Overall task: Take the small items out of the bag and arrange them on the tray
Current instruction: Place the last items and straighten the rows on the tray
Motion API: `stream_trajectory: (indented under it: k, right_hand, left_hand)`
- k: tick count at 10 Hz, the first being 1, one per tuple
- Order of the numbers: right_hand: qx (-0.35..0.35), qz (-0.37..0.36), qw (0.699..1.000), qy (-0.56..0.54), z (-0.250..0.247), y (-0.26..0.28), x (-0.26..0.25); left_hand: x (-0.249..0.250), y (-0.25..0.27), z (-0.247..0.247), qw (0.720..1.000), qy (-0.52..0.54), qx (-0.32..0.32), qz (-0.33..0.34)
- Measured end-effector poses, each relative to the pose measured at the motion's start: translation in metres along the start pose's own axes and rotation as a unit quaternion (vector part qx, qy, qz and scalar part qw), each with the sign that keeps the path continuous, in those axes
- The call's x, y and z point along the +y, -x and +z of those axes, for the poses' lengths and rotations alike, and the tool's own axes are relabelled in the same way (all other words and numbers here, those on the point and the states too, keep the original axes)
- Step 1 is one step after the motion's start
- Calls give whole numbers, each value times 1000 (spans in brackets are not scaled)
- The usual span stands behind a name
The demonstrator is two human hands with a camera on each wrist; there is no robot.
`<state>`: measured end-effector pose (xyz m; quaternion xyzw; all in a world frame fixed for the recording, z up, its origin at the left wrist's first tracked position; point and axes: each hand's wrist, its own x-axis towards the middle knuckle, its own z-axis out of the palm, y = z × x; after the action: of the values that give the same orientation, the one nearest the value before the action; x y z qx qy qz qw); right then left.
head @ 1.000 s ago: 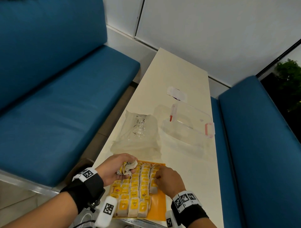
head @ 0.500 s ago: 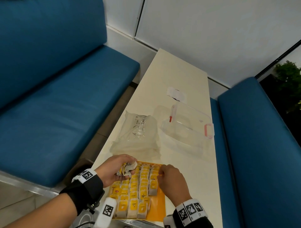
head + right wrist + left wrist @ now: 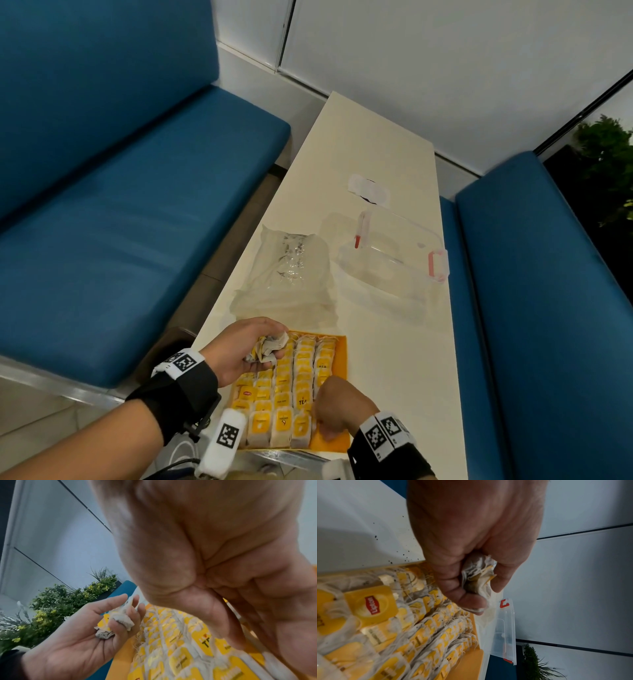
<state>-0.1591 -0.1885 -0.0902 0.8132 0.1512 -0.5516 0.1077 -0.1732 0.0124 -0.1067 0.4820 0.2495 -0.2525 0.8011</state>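
Both hands are held over the tray (image 3: pixel 334 442), which lies at the table's (image 3: pixel 394 329) near edge with its long axis running away from the person. At the tray's near right part, the right hand (image 3: pixel 337 407) is lowered knuckles-up onto the last row of tea bags (image 3: pixel 301 387); its fingers are curled under, and whether a bag is pinched cannot be told. Over the tray's far left corner, the left hand (image 3: pixel 245 347) is cupped around a crumpled bunch (image 3: pixel 269 346) of bags, well apart from the right hand. A bare orange strip is left along the tray's right edge, nearer the right hand, so the next bag is judged to be passed rightward and laid lengthwise there. Beyond the tray's far edge the flattened clear bag (image 3: pixel 291 274) is seen, apparently emptied.
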Motion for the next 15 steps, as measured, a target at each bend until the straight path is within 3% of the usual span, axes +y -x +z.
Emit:
stream_trajectory:
  k: [1,2,3,4,6,7,8,9,10,11,13,14,15]
  right_hand:
    - [5,4,998,61,-2,3,4]
    - [8,6,990,-139,0,11,2]
    - [79,58,893,-439,5,4,8]
    - [89,12,915,-394,8,3,11]
    - [65,7,900,-430,5,10,11]
    - [85,4,905,-417,0,16,15]
    - [191,-31,905,-378,-11,19,23]
    - [321,-112,872,-353,-26,28,21]
    - [402,-200,835,-319,-35,32,14]
    - [416,-259,834,-254,-36,29,7]
    - [437,-279,807,-282,-39,29,4]
    - [437,-247,805,-315,-51,44,10]
    - [420,-215,849,-239,-64,56,16]
  left_hand:
    - [1,1,0,1000,-2,-3,1]
    - [1,2,0,1000,-3,-7,0]
    - [1,2,0,1000,-6,-9,0]
    - [1,1,0,1000,-8,-10,0]
    - [0,0,1,1000,-8,-2,-3]
    - [0,0,2,1000,-1,2,-7]
    - [2,1,4,1000,22,1,-21]
    - [4,3,8,998,32,-14,-42]
    - [4,5,12,997,31,-38,-53]
    - [5,8,16,997,26,-54,-56]
    - [9,14,17,996,-13,-84,-33]
    - [9,15,15,996,-42,-75,-27]
    - [9,12,10,997,-65,-48,-17]
